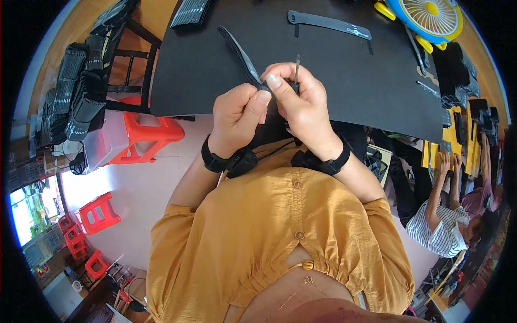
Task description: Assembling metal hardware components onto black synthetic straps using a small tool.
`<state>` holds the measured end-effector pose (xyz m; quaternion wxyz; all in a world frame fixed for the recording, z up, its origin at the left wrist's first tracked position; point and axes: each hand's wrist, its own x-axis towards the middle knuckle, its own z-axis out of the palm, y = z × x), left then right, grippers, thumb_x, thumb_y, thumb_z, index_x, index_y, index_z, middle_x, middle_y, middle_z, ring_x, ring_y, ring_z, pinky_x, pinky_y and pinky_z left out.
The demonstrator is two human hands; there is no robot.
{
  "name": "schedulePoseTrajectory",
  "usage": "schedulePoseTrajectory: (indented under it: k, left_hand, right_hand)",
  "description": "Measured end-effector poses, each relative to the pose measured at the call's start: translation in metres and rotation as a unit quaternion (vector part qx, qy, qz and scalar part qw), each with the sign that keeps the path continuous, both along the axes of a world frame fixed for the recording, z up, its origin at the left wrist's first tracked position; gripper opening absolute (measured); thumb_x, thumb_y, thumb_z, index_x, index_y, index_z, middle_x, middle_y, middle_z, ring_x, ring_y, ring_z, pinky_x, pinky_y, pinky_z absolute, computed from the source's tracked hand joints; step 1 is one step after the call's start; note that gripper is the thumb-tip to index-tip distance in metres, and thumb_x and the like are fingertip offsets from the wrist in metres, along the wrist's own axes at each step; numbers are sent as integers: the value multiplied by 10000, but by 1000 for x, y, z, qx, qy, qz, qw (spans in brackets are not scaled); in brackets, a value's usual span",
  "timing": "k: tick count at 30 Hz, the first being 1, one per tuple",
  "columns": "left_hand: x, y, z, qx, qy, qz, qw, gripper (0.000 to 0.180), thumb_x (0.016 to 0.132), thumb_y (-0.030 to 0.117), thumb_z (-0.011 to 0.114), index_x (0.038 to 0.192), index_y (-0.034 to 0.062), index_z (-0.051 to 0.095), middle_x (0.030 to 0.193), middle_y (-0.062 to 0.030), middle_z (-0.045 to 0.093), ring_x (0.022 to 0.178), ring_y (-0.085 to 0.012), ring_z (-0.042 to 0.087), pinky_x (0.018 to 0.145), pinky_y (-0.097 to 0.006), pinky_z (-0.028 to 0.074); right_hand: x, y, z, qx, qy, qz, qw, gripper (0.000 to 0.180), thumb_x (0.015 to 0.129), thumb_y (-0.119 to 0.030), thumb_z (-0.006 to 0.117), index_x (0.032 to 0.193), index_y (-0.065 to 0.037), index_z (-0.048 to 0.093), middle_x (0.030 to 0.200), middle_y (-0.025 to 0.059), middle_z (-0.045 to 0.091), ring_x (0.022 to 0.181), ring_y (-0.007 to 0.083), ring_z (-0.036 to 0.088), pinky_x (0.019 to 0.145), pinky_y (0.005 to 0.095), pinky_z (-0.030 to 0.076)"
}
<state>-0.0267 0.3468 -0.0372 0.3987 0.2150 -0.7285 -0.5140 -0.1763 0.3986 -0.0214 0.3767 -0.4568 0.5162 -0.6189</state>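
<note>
Both my hands are raised over the near edge of a black table (188,70). A long black-and-grey strap (240,53) slants up to the far left from between my fingertips. My left hand (237,116) pinches its near end with thumb and forefinger. My right hand (301,99) grips the same end with its thumb and curled fingers. A thin metal tool with a dark handle (298,67) also stands up out of my right hand; most of it is hidden, so its exact kind does not show. A similar flat grey strap (328,25) lies farther off on the table.
A stack of straps (190,13) lies at the table's far left. A blue-and-yellow fan (428,16) stands far right. More straps (81,91) pile up beyond the left edge. Red stools (148,137) stand on the floor at left. Another person (439,223) works at right.
</note>
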Motion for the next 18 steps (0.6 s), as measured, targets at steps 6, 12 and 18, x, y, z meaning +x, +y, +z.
schedulePoseTrajectory:
  k: [6, 12, 18]
  left_hand:
    - [5, -1, -7, 56, -22, 31, 998, 264, 960, 150, 586, 736, 14, 554, 602, -20, 570, 491, -71, 500, 461, -240, 374]
    - [-5, 0, 22, 206, -72, 113, 969, 189, 944, 179, 565, 964, -8, 553, 620, -33, 584, 467, -88, 517, 426, -228, 383]
    - [5, -1, 20, 199, -25, 38, 979, 136, 956, 113, 502, 1010, -11, 517, 635, -40, 559, 514, -90, 526, 470, -245, 405]
  right_hand:
    - [-6, -18, 4, 52, -125, 11, 991, 138, 973, -164, 596, 939, -31, 610, 708, -17, 584, 578, 70, 526, 526, 224, 420]
    - [10, -12, 0, -56, 118, 34, 991, 103, 947, -118, 588, 972, -19, 589, 798, 107, 625, 693, 217, 652, 628, 330, 514]
    - [4, -11, 9, -226, 232, 23, 946, 142, 910, -60, 621, 1045, -25, 640, 1096, 117, 627, 700, 150, 681, 607, 265, 544]
